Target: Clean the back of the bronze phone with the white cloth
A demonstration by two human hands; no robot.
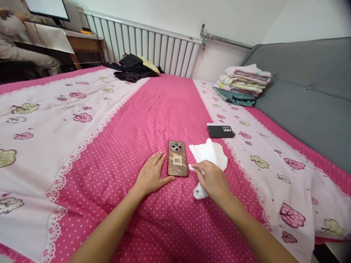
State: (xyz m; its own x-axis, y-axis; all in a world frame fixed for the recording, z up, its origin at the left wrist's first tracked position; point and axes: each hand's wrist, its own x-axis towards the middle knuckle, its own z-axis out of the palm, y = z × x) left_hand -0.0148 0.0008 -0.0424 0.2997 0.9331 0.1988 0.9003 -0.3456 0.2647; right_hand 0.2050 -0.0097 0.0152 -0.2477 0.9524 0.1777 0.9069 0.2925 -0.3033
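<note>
A brown phone (178, 168) lies back side up on the pink dotted bedspread, with a round camera block and a pale label. My left hand (152, 173) rests flat at its left, fingers stretched out, the thumb by the phone's lower left corner. To the right of the phone, a white cloth (203, 150) is spread loosely and partly crumpled. My right hand (212, 178) pinches a bit of the cloth at its left side between thumb and fingers, and covers the cloth's middle.
A black phone (219, 131) lies beyond the cloth. Folded fabrics (242, 86) are stacked by the grey headboard (309, 76). Dark clothes (133, 69) lie near the white radiator (145, 40). At the far left a person (16, 44) sits by a desk with a monitor (48, 8).
</note>
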